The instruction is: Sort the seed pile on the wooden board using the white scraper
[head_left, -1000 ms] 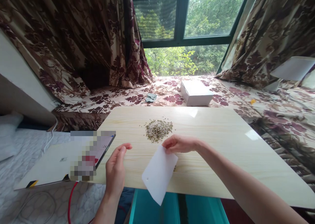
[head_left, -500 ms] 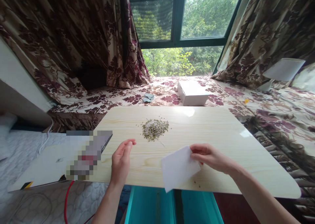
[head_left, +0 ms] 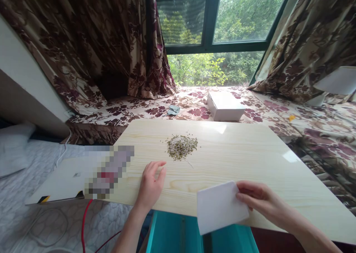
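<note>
My right hand (head_left: 258,198) pinches a white sheet of paper or card (head_left: 218,207) by its right edge, over the table's front edge. On the light wood-patterned table (head_left: 239,153) lies a loose pile of small green beans or seeds mixed with white grains (head_left: 182,147), with a few scattered around it. My left hand (head_left: 152,184) is near the pile on its front left side, fingers apart and nothing in them. Below the front edge, partly covered by the sheet, are teal bins (head_left: 172,234).
A white box (head_left: 226,108) and a grey-green cloth-like item (head_left: 173,110) rest on the flowered window seat. At the right stands a white lamp (head_left: 338,80). To the left, a flat white panel (head_left: 61,180) and a red cable (head_left: 85,223) lie by the bed.
My right hand has brought the white sheet nearer to me, out over the table's front edge. My left hand's fingers have spread apart. The view has swung slightly left.
</note>
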{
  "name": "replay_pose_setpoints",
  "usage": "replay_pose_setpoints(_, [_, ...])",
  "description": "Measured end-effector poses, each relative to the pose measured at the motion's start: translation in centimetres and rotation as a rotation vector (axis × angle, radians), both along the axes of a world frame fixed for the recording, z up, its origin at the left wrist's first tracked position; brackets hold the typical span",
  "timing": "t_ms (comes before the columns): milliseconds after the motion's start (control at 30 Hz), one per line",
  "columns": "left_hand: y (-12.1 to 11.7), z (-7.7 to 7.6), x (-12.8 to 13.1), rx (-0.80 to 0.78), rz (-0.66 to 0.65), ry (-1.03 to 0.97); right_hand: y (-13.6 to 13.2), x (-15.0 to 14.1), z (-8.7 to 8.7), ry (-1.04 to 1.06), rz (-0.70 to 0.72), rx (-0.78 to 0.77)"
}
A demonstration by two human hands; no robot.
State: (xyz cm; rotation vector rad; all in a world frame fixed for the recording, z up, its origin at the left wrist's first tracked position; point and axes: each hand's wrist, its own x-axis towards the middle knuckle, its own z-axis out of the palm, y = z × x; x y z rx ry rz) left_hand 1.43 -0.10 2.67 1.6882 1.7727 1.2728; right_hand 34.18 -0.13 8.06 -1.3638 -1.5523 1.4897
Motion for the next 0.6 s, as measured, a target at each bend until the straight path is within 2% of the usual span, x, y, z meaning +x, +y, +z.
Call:
replay_pose_setpoints(167, [-0.1,-1.0,0.1,0.051,-0.018,0.186,3.2,-1.2,0.1,0.049,-0.455,0.198])
replay_pose_setpoints(267, [-0.3,-1.2,0.2,0.072,-0.015,0.248,5.2,-2.4,-0.7,0.075,-0.597,0.232])
replay_pose_setpoints(400, [-0.4,-1.2,0.3,0.066,-0.023,0.263,6.8,-3.5,-2.0,0.074,-0.675,0.255])
replay_pose_setpoints(600, [-0.5,-1.1,0.3,0.055,-0.029,0.265,7.3,-3.8,-3.0,0.025,-0.630,0.267])
